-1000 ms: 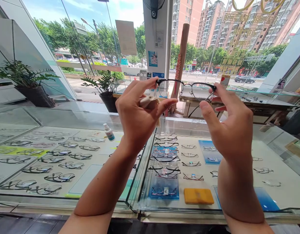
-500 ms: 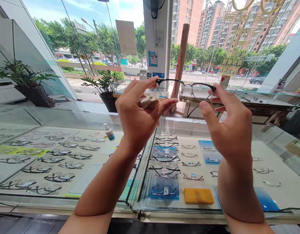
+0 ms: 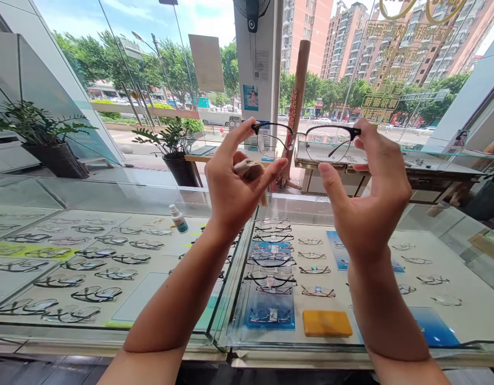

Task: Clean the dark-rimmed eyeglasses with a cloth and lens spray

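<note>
Optical shop, street-front: a glass display case point(image 3: 303, 346) holds rows of folded eyeglasses point(image 3: 271, 237), some on blue panels point(image 3: 435, 334), with a small labelled bottle point(image 3: 178, 219) on its left half and a black-rimmed pair point(image 3: 326, 127) held up above it. Beyond the case, a second glass-topped counter point(image 3: 435, 151) is at right, potted plants point(image 3: 172, 144) at left, a pillar point(image 3: 257, 99) with posters in between. Big windows behind the case show a road point(image 3: 215, 128), trees and apartment blocks point(image 3: 347, 37); gold lettering point(image 3: 381, 101) on the glass, right side, reads reversed, so view is from indoors.
</note>
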The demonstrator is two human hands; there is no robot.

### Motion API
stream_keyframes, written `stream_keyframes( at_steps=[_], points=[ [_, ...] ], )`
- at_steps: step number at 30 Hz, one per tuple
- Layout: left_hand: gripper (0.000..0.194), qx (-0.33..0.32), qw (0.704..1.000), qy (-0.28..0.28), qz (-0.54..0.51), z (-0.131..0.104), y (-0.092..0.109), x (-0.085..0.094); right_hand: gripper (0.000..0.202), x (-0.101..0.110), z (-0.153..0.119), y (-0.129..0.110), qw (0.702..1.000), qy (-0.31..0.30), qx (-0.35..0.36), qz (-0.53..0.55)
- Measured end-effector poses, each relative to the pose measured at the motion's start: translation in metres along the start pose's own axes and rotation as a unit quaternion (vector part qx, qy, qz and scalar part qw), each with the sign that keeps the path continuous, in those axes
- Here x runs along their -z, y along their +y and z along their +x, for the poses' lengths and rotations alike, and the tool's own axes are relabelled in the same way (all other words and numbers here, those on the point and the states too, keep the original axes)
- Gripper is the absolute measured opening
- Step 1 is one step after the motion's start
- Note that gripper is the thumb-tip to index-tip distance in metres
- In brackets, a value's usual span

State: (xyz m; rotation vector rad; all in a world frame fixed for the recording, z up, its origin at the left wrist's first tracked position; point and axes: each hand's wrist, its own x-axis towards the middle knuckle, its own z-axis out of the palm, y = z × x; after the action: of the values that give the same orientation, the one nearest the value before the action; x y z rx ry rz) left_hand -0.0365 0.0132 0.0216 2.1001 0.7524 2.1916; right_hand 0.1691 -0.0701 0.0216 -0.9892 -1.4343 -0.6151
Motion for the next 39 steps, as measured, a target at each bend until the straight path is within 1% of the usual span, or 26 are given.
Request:
stream_keyframes(
  at_steps=[4, 7, 11, 14, 17, 20, 22, 24, 27, 30, 33, 37, 39],
  points=[
    [0.072, 0.016, 1.0, -0.001, -0.013, -0.003, 0.0, -0.001, 0.067, -0.001, -0.002, -0.003, 1.0, 0.001, 0.008, -0.005],
    [0.074, 0.026, 0.999, 0.001, -0.021, -0.004, 0.002, -0.002, 0.063, -0.003, -0.002, -0.006, 1.0, 0.011, 0.017, 0.003],
    [0.075, 0.008, 1.0, 0.013, -0.011, -0.005, 0.004, -0.003, 0.053, -0.005, 0.0, -0.008, 0.999, 0.031, 0.024, 0.032],
    [0.075, -0.022, 0.999, 0.029, 0.016, -0.006, 0.003, -0.004, 0.056, -0.008, -0.001, -0.006, 0.999, 0.03, 0.02, 0.033],
    [0.076, -0.067, 0.995, 0.06, 0.045, -0.007, -0.002, -0.005, 0.06, -0.013, -0.002, 0.001, 0.999, 0.014, -0.004, 0.052],
    [0.077, -0.096, 0.991, 0.078, 0.057, -0.009, -0.003, -0.005, 0.052, -0.02, -0.002, 0.01, 0.991, 0.015, -0.048, 0.126],
    [0.077, -0.103, 0.99, 0.078, 0.052, -0.01, -0.001, -0.005, 0.049, -0.023, -0.001, 0.015, 0.983, 0.025, -0.076, 0.168],
    [0.077, -0.102, 0.991, 0.079, 0.046, -0.011, 0.003, -0.005, 0.048, -0.024, 0.001, 0.017, 0.979, 0.025, -0.093, 0.178],
    [0.076, -0.089, 0.992, 0.077, 0.046, -0.012, 0.006, -0.005, 0.046, -0.023, 0.004, 0.015, 0.975, 0.034, -0.103, 0.194],
    [0.077, -0.09, 0.992, 0.077, 0.042, -0.011, 0.002, -0.006, 0.04, -0.021, 0.004, 0.01, 0.967, 0.072, -0.1, 0.223],
    [0.08, -0.081, 0.992, 0.082, 0.045, -0.009, -0.004, -0.009, 0.04, -0.02, 0.003, 0.008, 0.97, 0.085, -0.083, 0.21],
    [0.084, -0.073, 0.992, 0.086, 0.058, -0.008, -0.009, -0.011, 0.05, -0.021, 0.001, 0.01, 0.987, 0.057, -0.063, 0.137],
    [0.085, -0.065, 0.994, 0.079, 0.047, -0.008, -0.01, -0.011, 0.05, -0.021, 0.001, 0.012, 0.987, 0.054, -0.061, 0.138]
  ],
)
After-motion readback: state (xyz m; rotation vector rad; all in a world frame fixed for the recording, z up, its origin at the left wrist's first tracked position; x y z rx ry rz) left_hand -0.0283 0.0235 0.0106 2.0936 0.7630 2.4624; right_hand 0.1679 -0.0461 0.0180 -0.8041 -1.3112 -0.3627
